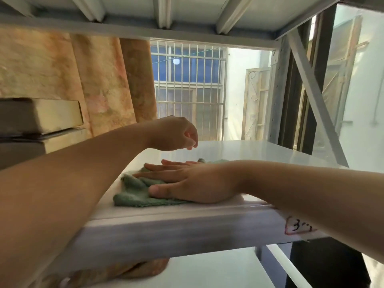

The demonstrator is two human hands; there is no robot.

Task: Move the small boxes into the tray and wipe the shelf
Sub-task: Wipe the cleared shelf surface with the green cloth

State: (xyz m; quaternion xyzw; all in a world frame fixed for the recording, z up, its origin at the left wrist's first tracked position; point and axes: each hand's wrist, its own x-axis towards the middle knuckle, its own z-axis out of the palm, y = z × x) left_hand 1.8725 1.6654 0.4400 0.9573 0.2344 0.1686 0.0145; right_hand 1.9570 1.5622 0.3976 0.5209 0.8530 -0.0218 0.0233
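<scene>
A green cloth (133,194) lies bunched on the white shelf (259,154), near its front edge. My right hand (193,181) presses flat on the cloth with straight fingers pointing left. My left hand (176,134) hovers above the shelf just behind the cloth, fingers loosely curled downward and holding nothing. Two cardboard boxes (41,115) sit stacked at the far left, level with the shelf. No tray is in view.
The shelf above (187,15) hangs low over the working space. A diagonal metal brace (318,96) and upright post close the right side. A lower shelf (207,271) shows beneath. A label (299,226) is stuck on the shelf's front lip.
</scene>
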